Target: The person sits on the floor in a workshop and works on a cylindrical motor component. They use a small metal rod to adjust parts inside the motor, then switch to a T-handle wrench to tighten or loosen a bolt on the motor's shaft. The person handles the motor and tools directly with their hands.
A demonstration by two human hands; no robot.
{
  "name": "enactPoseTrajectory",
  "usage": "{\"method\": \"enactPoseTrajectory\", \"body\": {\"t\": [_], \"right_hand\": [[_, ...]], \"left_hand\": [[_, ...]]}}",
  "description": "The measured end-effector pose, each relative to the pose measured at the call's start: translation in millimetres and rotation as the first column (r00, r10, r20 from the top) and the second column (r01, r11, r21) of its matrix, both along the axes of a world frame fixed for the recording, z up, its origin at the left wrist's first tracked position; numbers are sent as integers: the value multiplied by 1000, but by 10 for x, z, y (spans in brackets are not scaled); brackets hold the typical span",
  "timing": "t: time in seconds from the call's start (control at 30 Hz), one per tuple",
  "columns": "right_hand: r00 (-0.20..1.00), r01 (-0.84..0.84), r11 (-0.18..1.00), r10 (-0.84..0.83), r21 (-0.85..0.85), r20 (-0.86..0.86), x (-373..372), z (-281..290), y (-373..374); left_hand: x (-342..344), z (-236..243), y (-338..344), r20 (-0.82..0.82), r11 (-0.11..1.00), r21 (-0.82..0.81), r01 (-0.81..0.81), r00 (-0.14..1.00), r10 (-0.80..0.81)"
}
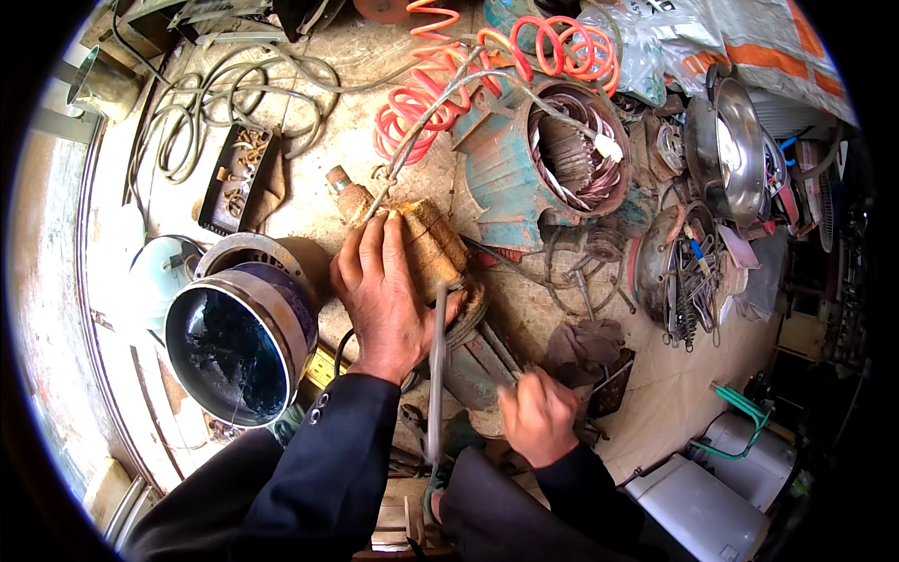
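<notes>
My left hand [379, 304] grips a rusty, yellowish-brown metal body [429, 242] with a short pipe stub [339, 180] behind it. A stiff grey cable [403, 155] runs down to near my fingertips. A long grey bar [437, 375], blurred, stands beside my left thumb. My right hand [543, 415], also blurred, is curled at the lower right, apart from the left; what its fingers hold is unclear. Beneath the rusty body lies a greenish metal piece [473, 375].
A teal motor housing with windings [496, 173], red coiled hose [421, 112], black parts tray [234, 178] and grey cable loops [206, 103] surround the work. A dark-filled pot [234, 347] stands left. A steel lid [726, 150], loose tools [693, 281] and white containers [702, 510] are right.
</notes>
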State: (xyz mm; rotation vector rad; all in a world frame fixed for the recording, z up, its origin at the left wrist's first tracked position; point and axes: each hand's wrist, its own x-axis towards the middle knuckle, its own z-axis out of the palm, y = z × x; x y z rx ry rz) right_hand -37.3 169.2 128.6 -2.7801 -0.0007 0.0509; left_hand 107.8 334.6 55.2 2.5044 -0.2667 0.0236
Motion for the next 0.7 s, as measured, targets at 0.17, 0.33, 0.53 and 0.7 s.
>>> {"method": "enactPoseTrajectory", "body": {"t": [0.17, 0.33, 0.53, 0.7], "right_hand": [[990, 118, 987, -125, 105, 64, -107, -42, -65], [778, 620, 701, -607, 353, -161, -315, -94, -234], [751, 648, 644, -630, 407, -200, -427, -267, -254], [740, 664, 608, -616, 435, -269, -442, -258, -165]], "left_hand": [[-2, -5, -13, -1, 1000, -23, -11, 1000, 11], [1, 43, 8, -71, 996, -84, 8, 997, -14], [10, 41, 46, -82, 987, -163, 8, 996, -21], [10, 30, -3, -101, 987, -150, -58, 994, 43]]}}
